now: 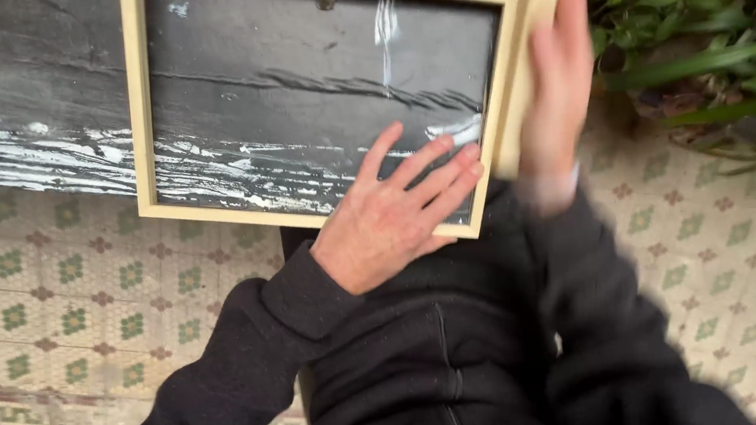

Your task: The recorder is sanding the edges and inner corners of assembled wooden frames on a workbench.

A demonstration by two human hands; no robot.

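The left hand [387, 216] lies flat, fingers spread, on the glass at five o'clock of the wooden picture frame [142, 123], the blurred right hand [557, 90] open-fingered along its three o'clock edge; it seems light, stiff, breakable, best held by its rails.

You have two hands in view: your left hand [393, 209] and your right hand [557, 90]. You have one pale wooden frame [144, 114], one dark streaked panel [298, 111] inside it, and one leafy green plant [697, 43] beside you.
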